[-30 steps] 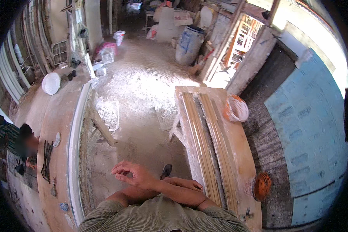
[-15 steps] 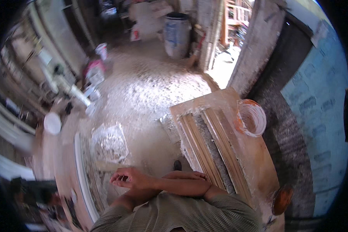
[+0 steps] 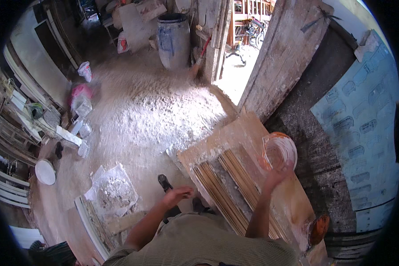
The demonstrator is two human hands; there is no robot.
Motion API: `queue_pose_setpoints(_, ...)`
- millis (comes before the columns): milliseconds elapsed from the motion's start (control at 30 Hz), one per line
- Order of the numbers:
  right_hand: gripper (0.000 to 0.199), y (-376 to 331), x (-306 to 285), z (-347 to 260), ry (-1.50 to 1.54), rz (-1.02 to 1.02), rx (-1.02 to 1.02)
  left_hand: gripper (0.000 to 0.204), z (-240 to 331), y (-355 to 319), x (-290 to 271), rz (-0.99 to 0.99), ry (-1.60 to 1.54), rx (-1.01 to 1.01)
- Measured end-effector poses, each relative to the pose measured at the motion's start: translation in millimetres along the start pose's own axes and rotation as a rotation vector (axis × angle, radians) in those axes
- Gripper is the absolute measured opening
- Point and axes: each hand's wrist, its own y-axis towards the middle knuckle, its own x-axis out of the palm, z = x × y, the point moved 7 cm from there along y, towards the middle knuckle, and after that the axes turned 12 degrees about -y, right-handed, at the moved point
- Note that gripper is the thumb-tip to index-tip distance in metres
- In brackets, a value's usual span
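My right hand reaches over the board to an orange bucket smeared with white inside. Its fingers, slightly blurred and stretched out, overlap the bucket's near rim; a firm hold is not visible. My left hand hangs in the air in front of my body with nothing in it, its fingers loosely extended to the right. Below the bucket, long brown ridged strips lie in two groups on the pale wooden board, with a grey gap between them.
A round orange-brown object rests at the board's near right corner. To the left, a white sheet with crumbly material lies on the floor. Farther off are a white round lid or tub, a blue-grey barrel and a bright doorway.
My crossed forearms have come apart. The right hand has moved right to the bucket, and the left hand now points right before my body. The view has shifted.
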Motion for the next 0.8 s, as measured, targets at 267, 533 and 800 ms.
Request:
queue_pose_setpoints(267, 0.068, -86, 78, 185, 0.607, -0.239, 1.275, 0.020, 171, -31, -181, 0.369, -0.531, 0.435)
queue_pose_setpoints(533, 0.048, -76, 146, 60, 0.539, 0.030, 0.968, 0.020, 396, 42, -292, 0.372, -0.458, 0.478)
queue_pose_setpoints(800, 0.042, -98, 397, -149, 0.591, -0.333, 0.845, 0.019, 570, 186, -311, 0.140, -0.370, 0.337)
